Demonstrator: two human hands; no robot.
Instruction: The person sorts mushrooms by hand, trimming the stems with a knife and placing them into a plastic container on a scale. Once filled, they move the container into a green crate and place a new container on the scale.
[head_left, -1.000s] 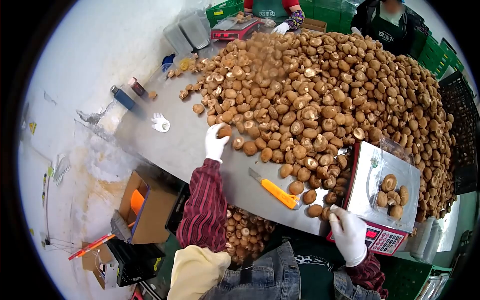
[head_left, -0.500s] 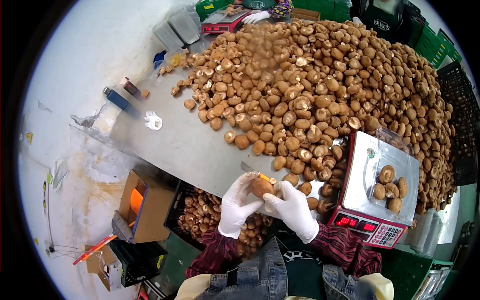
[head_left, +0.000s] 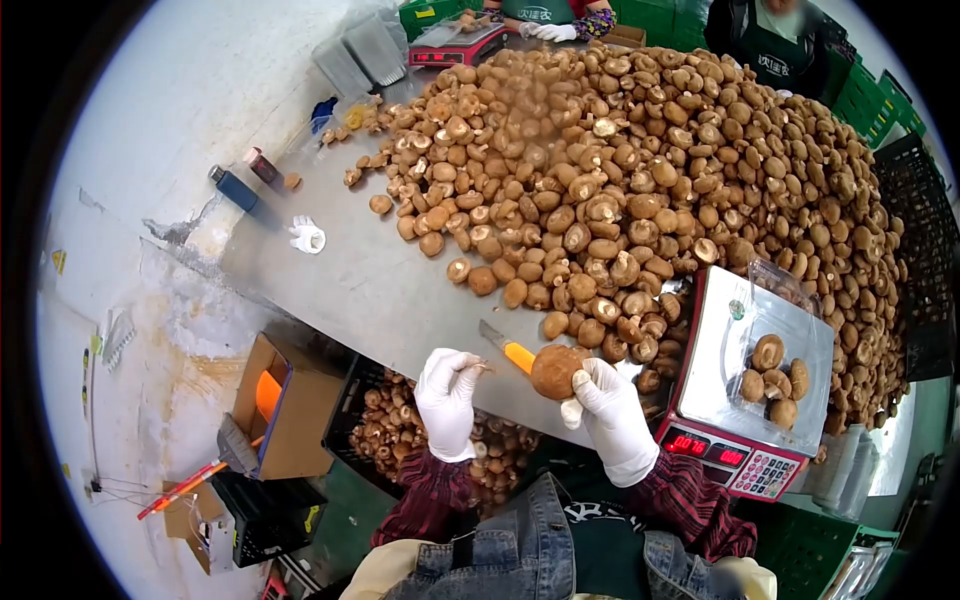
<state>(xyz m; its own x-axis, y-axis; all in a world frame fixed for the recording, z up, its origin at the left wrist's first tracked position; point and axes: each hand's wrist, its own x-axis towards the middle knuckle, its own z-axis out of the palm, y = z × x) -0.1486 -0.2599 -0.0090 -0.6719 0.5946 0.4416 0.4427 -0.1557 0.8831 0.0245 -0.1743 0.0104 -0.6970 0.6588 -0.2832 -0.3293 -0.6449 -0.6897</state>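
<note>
My right hand point(head_left: 615, 425) grips a mushroom point(head_left: 556, 371) above the worktop's point(head_left: 350, 290) near edge, round brown cap facing me. My left hand point(head_left: 446, 405) pinches a small scrap point(head_left: 486, 367). The knife point(head_left: 518, 356), partly hidden behind the mushroom, points far-left.

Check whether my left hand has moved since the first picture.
Yes. Against the table, your left hand has come back toward you: it was beside the mushroom pile and is now at the table's near edge.
</note>
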